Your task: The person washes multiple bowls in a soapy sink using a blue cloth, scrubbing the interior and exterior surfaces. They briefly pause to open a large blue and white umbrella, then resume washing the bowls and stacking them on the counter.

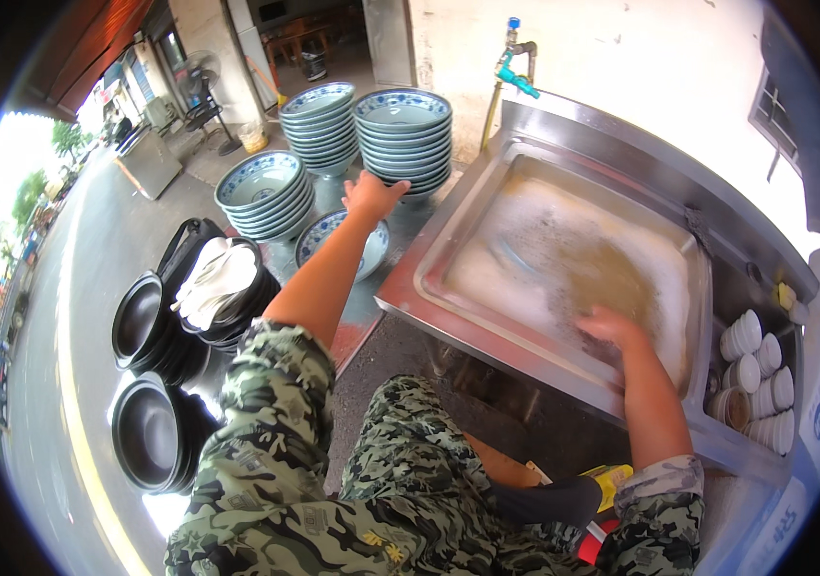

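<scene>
My left hand [372, 196] reaches over a blue-and-white patterned bowl [374, 248] on the metal table beside the sink, its fingers spread near a tall stack of matching bowls [404, 144]; whether a fingertip touches the stack I cannot tell. Two more such stacks, one farther back [320, 126] and one to the left [266, 194], stand around it. Over the soapy water in the stainless steel sink [438, 288] is my right hand [608, 325], blurred, its fingertips at the murky surface. A pale curved rim [514, 255], perhaps a bowl's, shows faintly under the foam.
White spoons [219, 277] lie on stacked black bowls at the left, with more black bowls [147, 432] nearer me. Small white cups [769, 392] fill the side basin at the right. A teal-handled tap [514, 75] is on the wall. A road [71, 345] runs along the left.
</scene>
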`<move>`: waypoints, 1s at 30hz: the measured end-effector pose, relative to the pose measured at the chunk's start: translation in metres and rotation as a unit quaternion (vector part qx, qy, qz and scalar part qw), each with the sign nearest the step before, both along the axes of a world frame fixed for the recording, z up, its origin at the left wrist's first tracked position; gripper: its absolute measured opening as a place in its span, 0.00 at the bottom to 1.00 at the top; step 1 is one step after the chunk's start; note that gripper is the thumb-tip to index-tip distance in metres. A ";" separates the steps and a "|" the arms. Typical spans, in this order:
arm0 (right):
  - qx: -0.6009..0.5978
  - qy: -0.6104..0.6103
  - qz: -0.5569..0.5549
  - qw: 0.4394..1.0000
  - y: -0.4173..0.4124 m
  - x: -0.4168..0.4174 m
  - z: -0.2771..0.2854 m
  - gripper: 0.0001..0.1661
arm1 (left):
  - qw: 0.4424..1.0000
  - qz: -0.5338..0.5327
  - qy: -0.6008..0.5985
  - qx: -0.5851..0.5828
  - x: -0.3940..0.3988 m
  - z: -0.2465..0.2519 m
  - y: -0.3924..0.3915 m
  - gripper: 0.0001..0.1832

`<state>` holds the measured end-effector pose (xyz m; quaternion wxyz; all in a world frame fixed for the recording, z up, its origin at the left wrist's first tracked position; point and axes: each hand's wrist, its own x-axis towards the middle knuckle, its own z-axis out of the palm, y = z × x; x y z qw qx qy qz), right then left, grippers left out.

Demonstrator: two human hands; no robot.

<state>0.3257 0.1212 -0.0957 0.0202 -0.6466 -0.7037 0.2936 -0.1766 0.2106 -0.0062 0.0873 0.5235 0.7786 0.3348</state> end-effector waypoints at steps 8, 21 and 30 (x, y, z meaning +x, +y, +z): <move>-0.013 -0.090 0.015 0.996 0.015 0.000 -0.005 0.31 | 0.955 -0.123 0.135 0.235 0.094 -0.006 -0.040 0.50; 0.150 -0.107 -0.015 0.983 0.017 0.031 -0.017 0.22 | 0.837 -0.522 0.115 -0.120 0.308 -0.048 -0.071 0.41; 0.354 -0.022 -0.028 0.935 -0.008 0.019 0.028 0.24 | 0.834 -0.515 0.018 -0.198 0.317 -0.100 -0.044 0.42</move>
